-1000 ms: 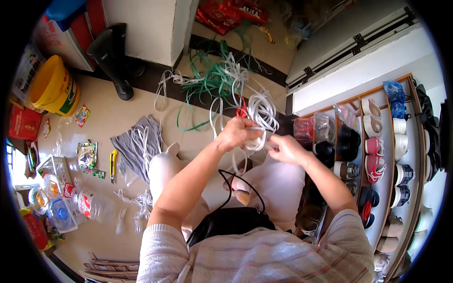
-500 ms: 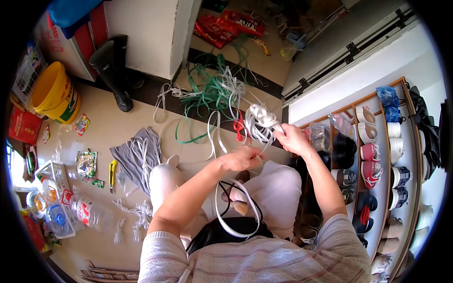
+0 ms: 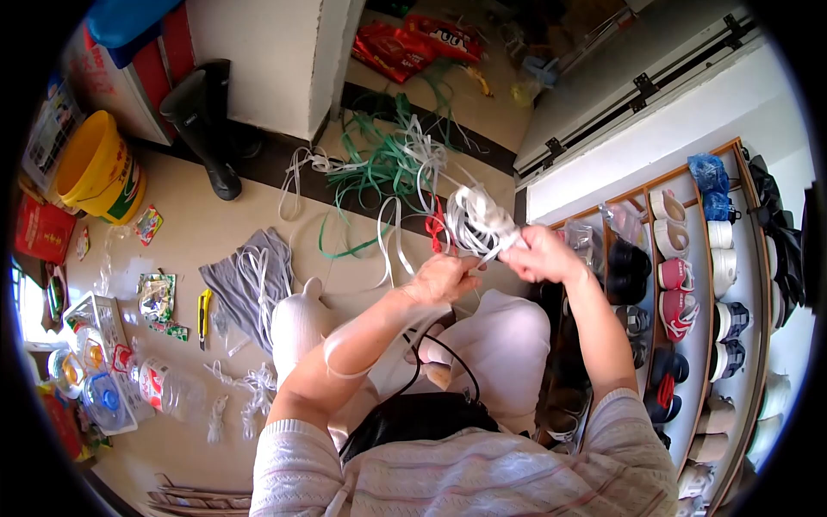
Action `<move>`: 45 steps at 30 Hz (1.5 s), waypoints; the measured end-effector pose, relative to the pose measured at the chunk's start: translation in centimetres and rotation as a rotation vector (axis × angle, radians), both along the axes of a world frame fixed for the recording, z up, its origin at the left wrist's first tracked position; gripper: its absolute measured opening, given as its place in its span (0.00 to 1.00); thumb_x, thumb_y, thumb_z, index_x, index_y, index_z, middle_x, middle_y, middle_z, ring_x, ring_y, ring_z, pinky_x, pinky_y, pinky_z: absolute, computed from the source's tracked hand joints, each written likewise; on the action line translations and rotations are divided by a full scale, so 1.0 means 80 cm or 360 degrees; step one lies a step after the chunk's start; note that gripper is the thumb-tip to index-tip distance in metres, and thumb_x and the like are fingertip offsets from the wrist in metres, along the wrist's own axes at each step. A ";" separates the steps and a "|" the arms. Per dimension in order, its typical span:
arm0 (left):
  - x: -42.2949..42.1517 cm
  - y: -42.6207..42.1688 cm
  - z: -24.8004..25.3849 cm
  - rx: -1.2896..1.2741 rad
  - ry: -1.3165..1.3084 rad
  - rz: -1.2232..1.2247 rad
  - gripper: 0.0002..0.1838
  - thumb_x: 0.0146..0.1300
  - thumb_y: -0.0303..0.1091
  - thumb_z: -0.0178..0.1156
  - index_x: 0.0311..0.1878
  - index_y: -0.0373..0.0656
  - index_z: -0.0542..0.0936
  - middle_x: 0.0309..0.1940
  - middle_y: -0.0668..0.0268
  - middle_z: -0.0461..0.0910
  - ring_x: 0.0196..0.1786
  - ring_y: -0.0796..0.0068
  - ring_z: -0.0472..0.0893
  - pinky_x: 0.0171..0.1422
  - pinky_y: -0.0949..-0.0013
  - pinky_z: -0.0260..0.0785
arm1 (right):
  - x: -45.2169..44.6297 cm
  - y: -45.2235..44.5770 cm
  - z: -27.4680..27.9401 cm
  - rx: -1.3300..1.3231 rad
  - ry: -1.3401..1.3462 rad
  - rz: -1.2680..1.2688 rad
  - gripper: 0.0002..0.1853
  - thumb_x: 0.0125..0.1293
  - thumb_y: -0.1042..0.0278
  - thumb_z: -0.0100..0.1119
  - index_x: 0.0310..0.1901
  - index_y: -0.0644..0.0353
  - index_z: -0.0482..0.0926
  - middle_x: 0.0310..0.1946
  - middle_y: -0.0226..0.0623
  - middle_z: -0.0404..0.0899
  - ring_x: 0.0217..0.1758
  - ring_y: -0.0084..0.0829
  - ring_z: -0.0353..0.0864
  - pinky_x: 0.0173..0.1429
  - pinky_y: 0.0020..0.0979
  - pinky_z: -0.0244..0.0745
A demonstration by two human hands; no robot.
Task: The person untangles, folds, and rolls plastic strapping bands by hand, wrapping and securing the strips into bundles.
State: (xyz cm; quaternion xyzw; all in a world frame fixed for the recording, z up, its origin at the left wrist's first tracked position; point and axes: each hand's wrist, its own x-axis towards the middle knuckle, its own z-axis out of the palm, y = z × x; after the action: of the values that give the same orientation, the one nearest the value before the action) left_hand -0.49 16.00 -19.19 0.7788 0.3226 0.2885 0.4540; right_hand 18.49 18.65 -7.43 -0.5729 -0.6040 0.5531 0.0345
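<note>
My right hand [image 3: 544, 255] is wrapped round the lower end of a looped bundle of white plastic strapping [image 3: 475, 217]. Close beside it on the left, my left hand [image 3: 443, 277] pinches a white strap. A blurred loop of that strap hangs past my left forearm toward my lap. Beyond the bundle, a tangle of green strapping [image 3: 379, 164] lies on the floor with loose white straps among it. A red strip [image 3: 435, 226] shows just left of the bundle.
A shoe rack [image 3: 702, 258] full of shoes stands close on my right. To the left lie a grey cloth [image 3: 250, 274] with white strapping, a yellow box cutter [image 3: 205, 319] and plastic bottles [image 3: 164, 386]. Farther off are a yellow bucket [image 3: 99, 172] and black rubber boots [image 3: 202, 121].
My left hand has moved right and slightly up, closer to the bundle. The loose strap loop has swung from my lap over to my left forearm.
</note>
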 end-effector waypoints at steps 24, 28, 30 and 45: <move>-0.036 0.031 -0.006 -0.1553 -0.1280 -0.0588 0.10 0.58 0.34 0.60 0.41 0.39 0.77 0.22 0.63 0.78 0.17 0.80 0.73 0.20 0.79 0.63 | -0.001 -0.030 -0.001 0.0065 0.0484 -0.0215 0.19 0.63 0.48 0.53 0.44 0.55 0.69 0.15 0.22 0.62 0.12 0.12 0.58 0.13 0.17 0.52; -0.031 0.035 -0.010 -0.1702 -0.1614 -0.0456 0.14 0.66 0.42 0.50 0.42 0.40 0.75 0.24 0.61 0.79 0.16 0.75 0.74 0.20 0.77 0.63 | 0.003 -0.014 -0.007 0.0159 0.0910 -0.0608 0.21 0.67 0.48 0.44 0.54 0.52 0.67 0.14 0.24 0.60 0.10 0.14 0.55 0.13 0.16 0.51; -0.031 0.035 -0.009 -0.1755 -0.1780 -0.0356 0.16 0.67 0.43 0.47 0.45 0.40 0.73 0.25 0.59 0.79 0.18 0.75 0.75 0.21 0.76 0.65 | -0.002 -0.007 -0.016 0.0109 0.1024 -0.0715 0.22 0.69 0.49 0.41 0.56 0.54 0.66 0.13 0.24 0.59 0.09 0.14 0.54 0.12 0.17 0.50; -0.006 0.029 -0.017 0.0452 -0.0440 0.1105 0.13 0.50 0.28 0.62 0.42 0.41 0.78 0.34 0.61 0.77 0.33 0.65 0.78 0.41 0.67 0.71 | -0.037 -0.017 -0.086 -0.0184 0.0852 -0.1052 0.16 0.64 0.47 0.51 0.37 0.52 0.72 0.13 0.25 0.64 0.08 0.19 0.60 0.11 0.21 0.53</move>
State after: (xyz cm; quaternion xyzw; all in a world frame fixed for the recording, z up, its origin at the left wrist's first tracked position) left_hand -0.99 18.32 -20.55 0.6323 0.4593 0.5687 0.2564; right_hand 15.56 17.25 -14.32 -0.5728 -0.3256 0.6744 0.3333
